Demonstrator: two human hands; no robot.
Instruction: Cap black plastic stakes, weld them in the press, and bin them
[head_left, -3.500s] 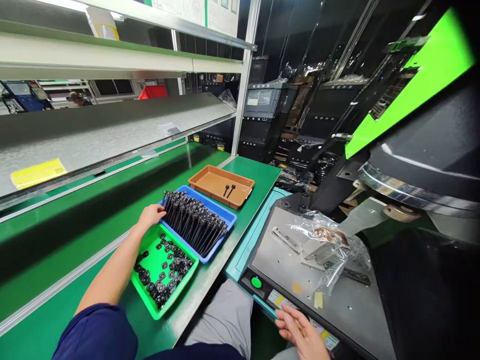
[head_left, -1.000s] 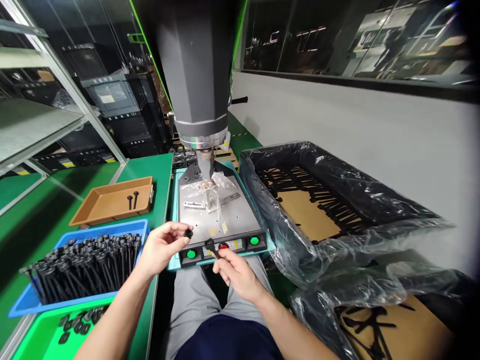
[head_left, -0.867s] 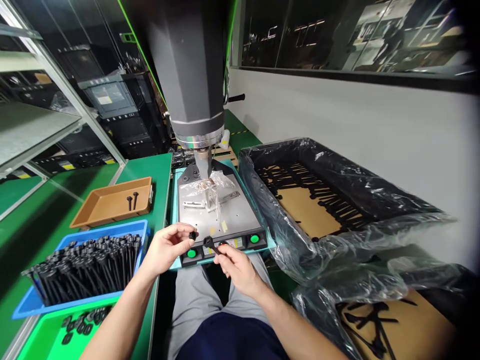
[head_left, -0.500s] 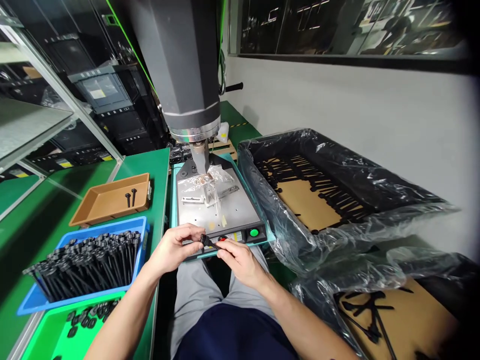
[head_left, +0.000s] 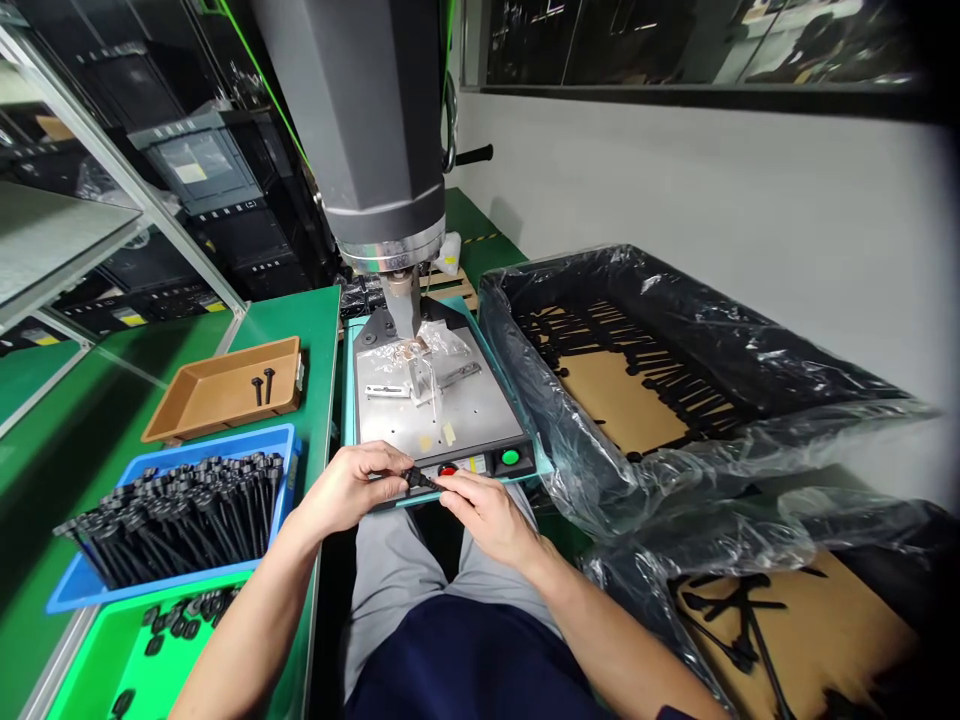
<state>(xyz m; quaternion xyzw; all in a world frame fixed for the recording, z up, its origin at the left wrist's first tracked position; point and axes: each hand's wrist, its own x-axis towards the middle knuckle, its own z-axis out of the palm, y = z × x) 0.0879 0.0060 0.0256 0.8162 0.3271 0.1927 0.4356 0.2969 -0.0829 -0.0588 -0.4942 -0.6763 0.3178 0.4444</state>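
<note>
Green plastic forms the near tray (head_left: pixel 82 660), its right end under the left forearm, with small black caps (head_left: pixel 154 646) scattered inside. Just behind it, a blue tray (head_left: pixel 289 465) is packed with thin rods (head_left: pixel 195 510). Farther back, a brown tray (head_left: pixel 206 392) has two short rods (head_left: pixel 268 387) near its right wall, close to the bench edge (head_left: pixel 327 400). Past that edge, above the lap, the left hand (head_left: pixel 345 490) pinches the thick end of one black stick (head_left: pixel 426 482) between thumb and fingers. A strip of steel plate (head_left: pixel 375 415) gives room between the hands and the clear wrap (head_left: pixel 450 345) under the machine (head_left: pixel 375 130). The right hand (head_left: pixel 491 515) pinches the stick's thin part, fingertips just beside the red button (head_left: pixel 447 471) at the machine's front edge. Farther right, a large lined box (head_left: pixel 750 350) runs along the machine's side, with a second box (head_left: pixel 840 620) nearer the body
</note>
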